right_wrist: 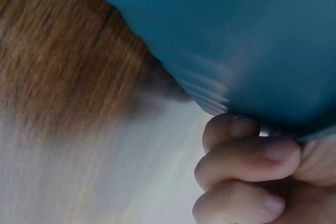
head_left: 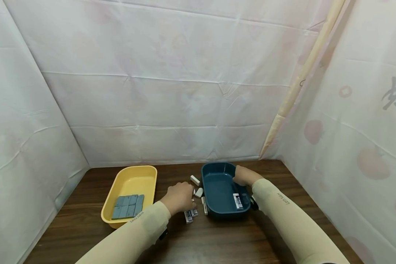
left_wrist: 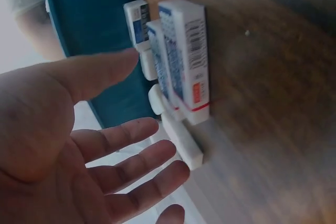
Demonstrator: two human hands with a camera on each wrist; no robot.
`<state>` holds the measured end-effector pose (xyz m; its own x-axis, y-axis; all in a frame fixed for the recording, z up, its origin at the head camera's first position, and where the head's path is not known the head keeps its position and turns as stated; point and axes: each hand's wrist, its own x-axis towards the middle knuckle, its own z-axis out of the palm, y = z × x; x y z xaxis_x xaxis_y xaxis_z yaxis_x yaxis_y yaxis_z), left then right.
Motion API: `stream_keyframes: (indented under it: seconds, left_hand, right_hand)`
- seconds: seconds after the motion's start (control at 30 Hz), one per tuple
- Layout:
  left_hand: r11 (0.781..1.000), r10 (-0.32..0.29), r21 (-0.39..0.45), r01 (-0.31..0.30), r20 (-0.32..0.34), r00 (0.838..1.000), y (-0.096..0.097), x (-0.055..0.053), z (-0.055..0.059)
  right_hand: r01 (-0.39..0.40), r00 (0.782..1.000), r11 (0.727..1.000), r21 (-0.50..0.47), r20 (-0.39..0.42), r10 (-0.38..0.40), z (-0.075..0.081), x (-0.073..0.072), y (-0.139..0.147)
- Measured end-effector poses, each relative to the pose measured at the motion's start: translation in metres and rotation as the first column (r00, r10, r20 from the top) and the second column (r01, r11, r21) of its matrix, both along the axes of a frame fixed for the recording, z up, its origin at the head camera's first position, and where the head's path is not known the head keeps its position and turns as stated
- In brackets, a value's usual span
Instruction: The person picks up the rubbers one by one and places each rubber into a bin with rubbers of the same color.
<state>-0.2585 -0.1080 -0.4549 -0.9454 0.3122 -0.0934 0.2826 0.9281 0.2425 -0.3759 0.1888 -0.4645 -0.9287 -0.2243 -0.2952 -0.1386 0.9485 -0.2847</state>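
Observation:
My left hand [head_left: 179,198] hovers over a small group of white blocks that look like erasers, some in printed sleeves. In the left wrist view its thumb and fingers are spread apart, with two sleeved erasers [left_wrist: 184,59] standing just beyond them. Bare white erasers [left_wrist: 181,140] lie alongside. On the right, my right hand [head_left: 245,176] grips the right rim of a dark blue plastic tray [head_left: 217,189]; curled fingers [right_wrist: 247,158] show at its edge in the right wrist view. Inside that tray lies one sleeved eraser [head_left: 238,201].
A yellow tray [head_left: 140,179] stands at the left, with several grey rectangular blocks [head_left: 128,206] in rows in its near part. Both trays rest on a dark wooden table [head_left: 217,238]. White printed sheets [head_left: 184,102] hang behind and at both sides.

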Motion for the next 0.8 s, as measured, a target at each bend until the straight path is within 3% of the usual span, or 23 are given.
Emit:
stream_keyframes:
  seconds: [0.53, 0.8]
  left_hand:
    - [0.999, -0.021, 0.048, 0.017, 0.076, 0.997, 0.0026, 0.0029, -0.0053]
    - [0.997, -0.024, 0.077, 0.019, 0.063, 0.998, 0.0013, 0.0031, -0.0093]
  right_hand:
    - [0.008, 1.000, 0.999, 0.033, -0.005, -0.007, 0.0025, 0.0005, -0.0006]
    - [0.026, 1.000, 0.999, 0.038, 0.017, -0.026, -0.0011, -0.0057, -0.0022]
